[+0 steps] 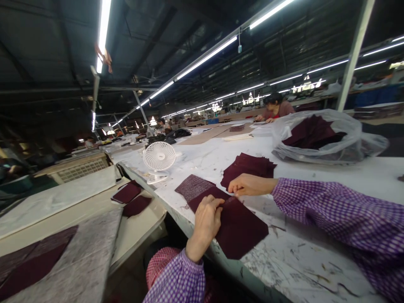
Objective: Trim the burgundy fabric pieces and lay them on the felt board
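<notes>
A dark maroon fabric piece (243, 229) with cut corners lies on the white table, its near corner at the table edge. My left hand (206, 219) is on its left side, fingers bent and closed on the fabric. At its far edge my right hand (251, 185) has thumb and fingers pinched together on the cloth. Beneath and beyond it, more maroon pieces (194, 187) show a greyish speckled face. Just past my right hand sits a loose fanned pile of maroon pieces (248, 166). The fingertips of both hands are partly hidden.
A small white fan (159, 160) stands at the table's left edge. At right is a clear plastic bag (328, 153) of maroon cloth. A lower surface (142, 227) on the left carries more cut pieces. Another person (277, 107) works farther down the table.
</notes>
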Demonstrator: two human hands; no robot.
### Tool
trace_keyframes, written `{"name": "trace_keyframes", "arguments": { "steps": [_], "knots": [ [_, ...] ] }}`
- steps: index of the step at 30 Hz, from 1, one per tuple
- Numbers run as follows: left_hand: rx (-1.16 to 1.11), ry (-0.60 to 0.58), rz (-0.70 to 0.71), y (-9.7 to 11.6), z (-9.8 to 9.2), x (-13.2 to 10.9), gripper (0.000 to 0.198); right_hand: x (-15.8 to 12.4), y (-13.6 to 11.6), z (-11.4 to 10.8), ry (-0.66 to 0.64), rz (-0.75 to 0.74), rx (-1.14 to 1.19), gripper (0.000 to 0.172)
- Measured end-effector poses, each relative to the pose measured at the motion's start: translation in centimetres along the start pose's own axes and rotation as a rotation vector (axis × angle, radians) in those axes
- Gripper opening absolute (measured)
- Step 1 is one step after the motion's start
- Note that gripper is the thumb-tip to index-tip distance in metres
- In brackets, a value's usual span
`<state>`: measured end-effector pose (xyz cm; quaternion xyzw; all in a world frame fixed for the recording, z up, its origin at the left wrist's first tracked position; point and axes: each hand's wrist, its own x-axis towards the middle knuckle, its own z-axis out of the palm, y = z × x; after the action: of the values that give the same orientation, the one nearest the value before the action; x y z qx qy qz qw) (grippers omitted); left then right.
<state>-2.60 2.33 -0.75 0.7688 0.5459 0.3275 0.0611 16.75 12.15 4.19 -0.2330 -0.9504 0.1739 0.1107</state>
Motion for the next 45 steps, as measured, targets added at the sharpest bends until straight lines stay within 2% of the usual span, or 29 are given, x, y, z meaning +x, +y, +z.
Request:
{"name": "trace_keyframes", "arguments": {
  "steps": [4, 9, 19, 25, 28, 31, 33, 35, 39, 42, 45],
  "knots": [
    [0.017, 0.005, 0.051, -0.4, 0.1, -0.4, 0.028, -0.4, -0.1, -0.7, 0.020, -0.033, -0.027, 0.020],
    [0.013, 0.006, 0.061, -0.5, 0.0, -0.4, 0.028, -0.4, -0.8, -0.3, 0.012, -0.082, -0.139, 0.020],
    [0.008, 0.012, 0.074, -0.5, 0.1, -0.4, 0.028, -0.4, -0.5, 0.5, 0.012, -0.043, -0.190, 0.010],
    [0.037, -0.020, 0.101, -0.5, -0.1, -0.5, 0.031, -1.3, -0.9, 1.5, 0.060, -0.240, -0.523, 0.016],
    [0.089, -0.032, 0.122, -0.4, -0.2, -0.6, 0.033, -1.9, -0.8, 2.2, 0.066, -0.293, -0.708, 0.020],
    [0.115, -0.038, 0.137, -0.3, -0.3, -0.6, 0.033, -2.6, -0.2, 2.5, 0.067, -0.340, -0.793, 0.023],
    [0.124, -0.039, 0.134, -0.2, -0.3, -0.7, 0.033, -3.1, 0.2, 2.3, 0.071, -0.333, -0.782, 0.024],
    [0.137, -0.037, 0.128, -0.2, -0.2, -0.7, 0.033, -3.4, 0.2, 2.0, 0.093, -0.263, -0.727, 0.026],
    [0.172, -0.034, 0.127, -0.1, 0.0, -0.6, 0.034, -3.4, -1.5, 1.9, 0.184, -0.147, -0.421, 0.032],
    [0.163, -0.026, 0.128, -0.1, -0.1, -0.7, 0.032, -3.0, -3.2, 2.7, 0.156, -0.104, -0.223, 0.031],
    [0.041, -0.004, 0.106, -0.7, -0.8, -1.1, 0.027, -2.8, -4.0, 3.4, 0.119, -0.053, -0.190, 0.030]
  ]
}}
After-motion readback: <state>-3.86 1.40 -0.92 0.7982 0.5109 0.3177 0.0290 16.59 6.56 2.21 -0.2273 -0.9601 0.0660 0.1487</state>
